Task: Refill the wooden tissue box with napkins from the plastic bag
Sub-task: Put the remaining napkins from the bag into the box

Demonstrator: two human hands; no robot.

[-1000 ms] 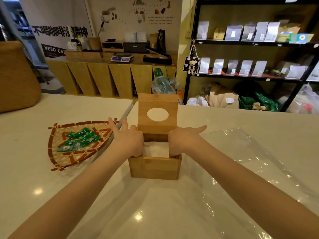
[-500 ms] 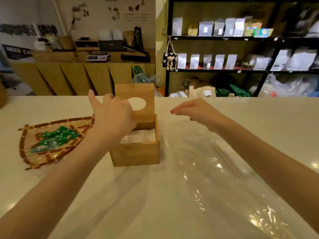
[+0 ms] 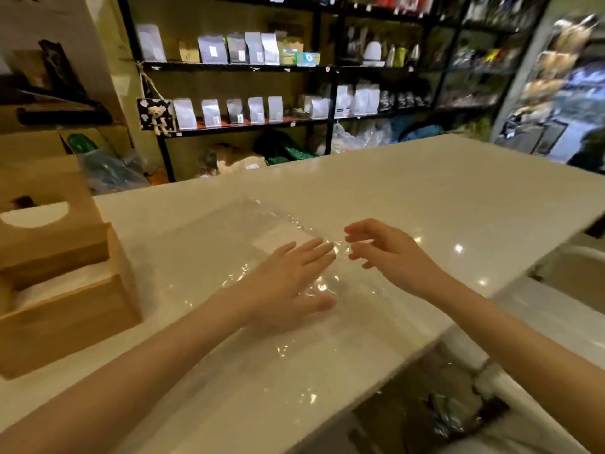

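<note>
The wooden tissue box stands at the left edge of the head view, its lid with an oval hole tipped up at the back. White napkins fill it to near the rim. A clear plastic bag lies flat on the white counter to the right of the box. My left hand rests spread on the bag, fingers apart. My right hand hovers just right of it, fingers loosely curled over the film, holding nothing I can see.
Black shelves with paper pouches line the back wall. Bags lie on the floor behind the counter. The counter's right edge drops off close to my right arm, with clutter below.
My view has swung right, away from the box. Both hands left the tissue box and moved right onto the plastic bag. The woven tray has gone out of view.
</note>
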